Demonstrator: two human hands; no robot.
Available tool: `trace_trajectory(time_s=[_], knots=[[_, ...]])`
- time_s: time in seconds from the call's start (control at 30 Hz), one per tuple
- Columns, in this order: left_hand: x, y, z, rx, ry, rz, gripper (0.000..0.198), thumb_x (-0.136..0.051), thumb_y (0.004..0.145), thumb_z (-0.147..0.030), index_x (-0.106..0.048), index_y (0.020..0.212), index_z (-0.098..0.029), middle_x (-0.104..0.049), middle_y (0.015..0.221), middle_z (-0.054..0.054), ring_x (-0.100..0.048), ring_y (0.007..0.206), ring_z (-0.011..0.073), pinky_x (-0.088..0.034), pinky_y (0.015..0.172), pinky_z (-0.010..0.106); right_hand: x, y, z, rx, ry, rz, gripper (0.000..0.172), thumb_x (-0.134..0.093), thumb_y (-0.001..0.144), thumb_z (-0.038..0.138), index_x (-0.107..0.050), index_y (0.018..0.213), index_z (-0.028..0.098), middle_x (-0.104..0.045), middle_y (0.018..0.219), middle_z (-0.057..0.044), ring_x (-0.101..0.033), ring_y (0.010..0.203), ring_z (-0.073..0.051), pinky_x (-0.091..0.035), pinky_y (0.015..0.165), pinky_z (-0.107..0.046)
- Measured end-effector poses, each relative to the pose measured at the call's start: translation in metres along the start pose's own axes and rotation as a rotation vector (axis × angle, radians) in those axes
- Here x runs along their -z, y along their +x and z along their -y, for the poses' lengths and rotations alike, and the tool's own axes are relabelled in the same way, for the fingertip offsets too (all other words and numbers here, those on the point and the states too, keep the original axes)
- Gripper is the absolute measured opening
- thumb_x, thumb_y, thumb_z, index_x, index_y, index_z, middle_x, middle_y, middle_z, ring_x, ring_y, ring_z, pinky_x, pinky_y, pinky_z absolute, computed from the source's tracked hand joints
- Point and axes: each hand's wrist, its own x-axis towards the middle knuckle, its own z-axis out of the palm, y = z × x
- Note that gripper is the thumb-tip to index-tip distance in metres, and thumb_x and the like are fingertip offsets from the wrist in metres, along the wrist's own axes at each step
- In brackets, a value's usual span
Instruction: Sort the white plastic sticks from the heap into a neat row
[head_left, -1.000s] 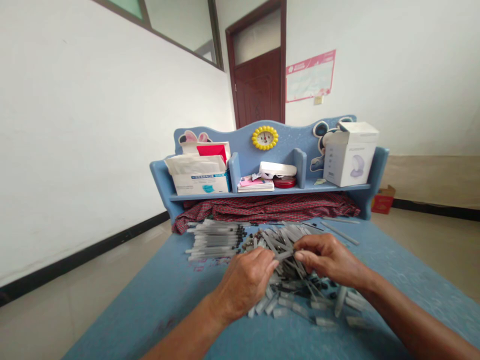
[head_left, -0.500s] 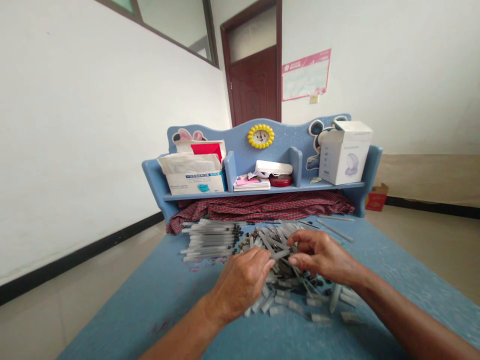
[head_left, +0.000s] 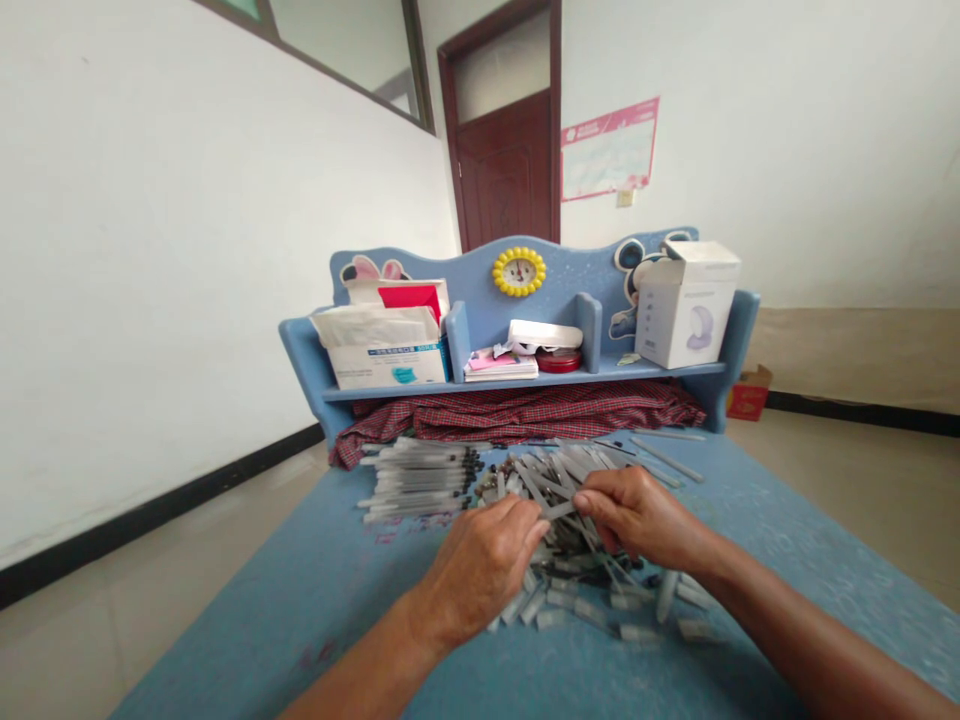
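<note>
Both hands are low over the blue tabletop (head_left: pixel 337 600), close together. The left hand (head_left: pixel 487 565) and the right hand (head_left: pixel 637 520) meet fingertip to fingertip, pinched on either end of one grey tube (head_left: pixel 560 510) just above the loose pile (head_left: pixel 577 585) of similar pieces. A neat row of pens (head_left: pixel 420 480) lies just left of the pile. Behind it, a checked cloth (head_left: pixel 525 415) sits under the blue shelf (head_left: pixel 540 380), which carries a white box (head_left: pixel 686 310) at its right end.

Loose pen parts (head_left: pixel 555 475) crowd centre; pen bundle (head_left: pixel 420 480) left; shelf (head_left: pixel 525 385) blocks rear; near tabletop (head_left: pixel 337 600) free.
</note>
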Motion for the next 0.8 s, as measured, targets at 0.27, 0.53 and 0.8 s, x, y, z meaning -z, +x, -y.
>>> trace_trajectory(time_s=[0.27,0.53,0.8], knots=[[-0.0012,0.0001,0.0006,0.001,-0.008,-0.014,0.021,-0.036,0.094,-0.020,-0.056,0.086,-0.016,-0.058,0.072,0.003,-0.057,0.066,0.0162,-0.043,0.058,0.026,0.0005,0.0006,-0.0009,-0.018,0.001,0.006,0.038,-0.048,0.085,0.048,-0.050,0.063,0.017,-0.048,0.042,0.005,-0.039,0.033,-0.005,-0.025,0.034,-0.016],[-0.0017,-0.0005,0.0012,0.009,-0.006,-0.008,0.022,-0.036,0.094,-0.020,-0.056,0.086,-0.016,-0.058,0.071,0.003,-0.057,0.066,0.0151,-0.043,0.059,0.024,0.0016,0.0008,-0.0006,-0.078,0.084,0.055,0.030,-0.053,0.083,0.046,-0.054,0.077,0.017,-0.050,0.043,0.006,-0.040,0.031,-0.006,-0.025,0.032,-0.015],[-0.0004,0.0007,-0.0015,0.032,-0.048,0.046,0.021,-0.038,0.093,-0.021,-0.055,0.081,-0.016,-0.058,0.070,0.003,-0.057,0.065,0.0141,-0.043,0.059,0.022,0.0026,0.0013,-0.0036,-0.081,0.177,0.089,0.029,-0.057,0.081,0.042,-0.051,0.068,0.017,-0.053,0.044,0.006,-0.041,0.031,-0.005,-0.027,0.032,-0.015]])
